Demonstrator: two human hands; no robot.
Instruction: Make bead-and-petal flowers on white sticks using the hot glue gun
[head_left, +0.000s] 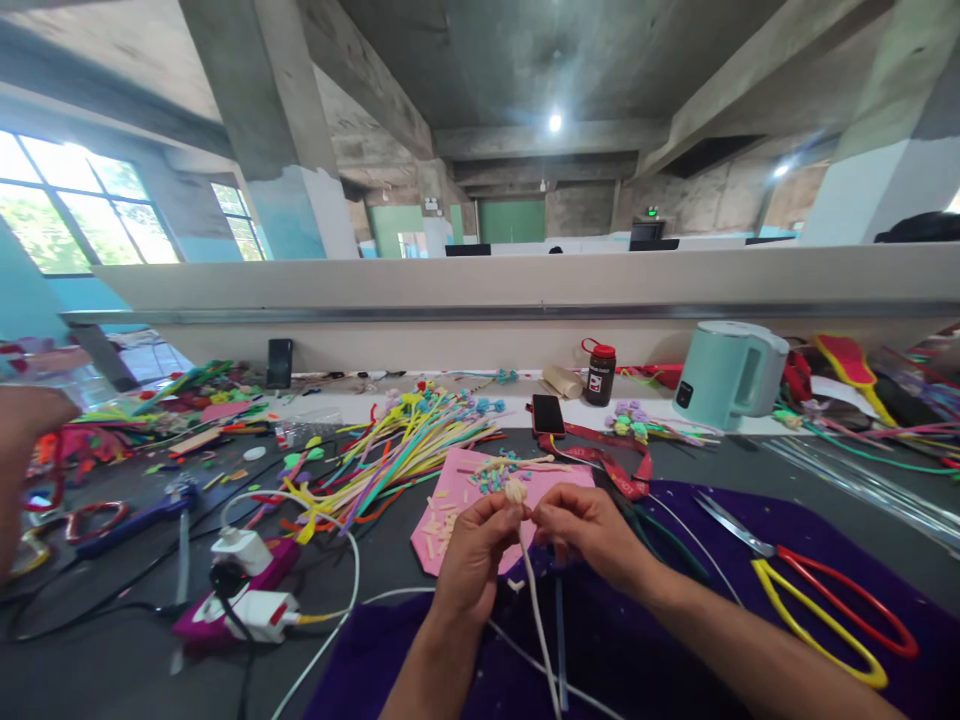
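Observation:
My left hand (pixel 480 545) pinches a cream fuzzy stem (pixel 534 590) just below its rounded, bud-like top (pixel 516 490). The stem hangs down toward the bottom of the view. Right beside it, my right hand (pixel 589 525) has its thumb and fingers pressed together, nearly touching the left fingertips; whatever lies between them is hidden. Under and behind both hands is a pink sheet (pixel 442 540) with small cream pieces (pixel 439 520) and teal and purple bits (pixel 499 470) scattered on it. A dark purple cloth (pixel 637 640) spreads below my forearms.
Scissors (pixel 772 550) with red and yellow handles lie at right. Behind are colourful fuzzy stems (pixel 405 450), a phone (pixel 547 415), a dark bottle (pixel 599 375) and a teal kettle (pixel 724 375). Plugs (pixel 240 550) and a white cable (pixel 356 570) lie left. Another person's blurred arm (pixel 22 450) enters there.

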